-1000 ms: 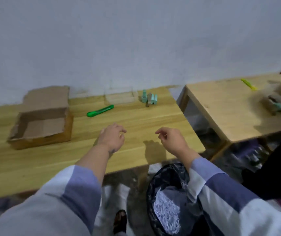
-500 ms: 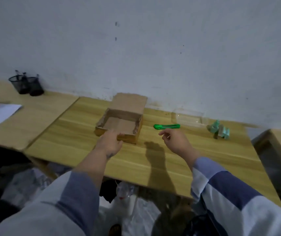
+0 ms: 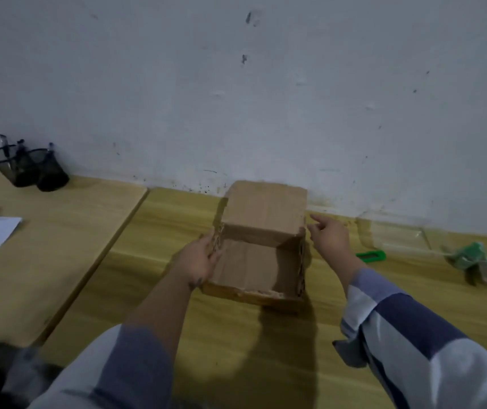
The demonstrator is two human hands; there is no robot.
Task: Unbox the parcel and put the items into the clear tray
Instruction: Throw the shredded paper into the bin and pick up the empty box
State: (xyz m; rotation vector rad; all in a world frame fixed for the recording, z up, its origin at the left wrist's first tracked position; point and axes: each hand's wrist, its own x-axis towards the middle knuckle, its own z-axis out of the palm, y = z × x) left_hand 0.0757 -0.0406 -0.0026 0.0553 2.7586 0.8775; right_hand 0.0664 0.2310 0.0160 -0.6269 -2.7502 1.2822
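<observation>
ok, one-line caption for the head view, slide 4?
Left hand holds the open, empty-looking cardboard box; right hand reaches its right wall; clear tray nearby.

Scuffed white wall point(image 3: 266, 98) behind two wooden tables point(image 3: 266, 335) set side-by-side w/ narrow gap; dim light.

One camera only, worn on the person's head, looking forward and down along both forearms to the worktop point(image 3: 177, 335) and the grey wall point(image 3: 236, 84) behind it. It sits close, the sleeves filling the bottom corners. The wide lens bends the worktop edges. Beyond the fingers point(image 3: 314, 218) stands the wall; to their left a second worktop point(image 3: 59, 231) enters the frame. No other view shares this scene.
</observation>
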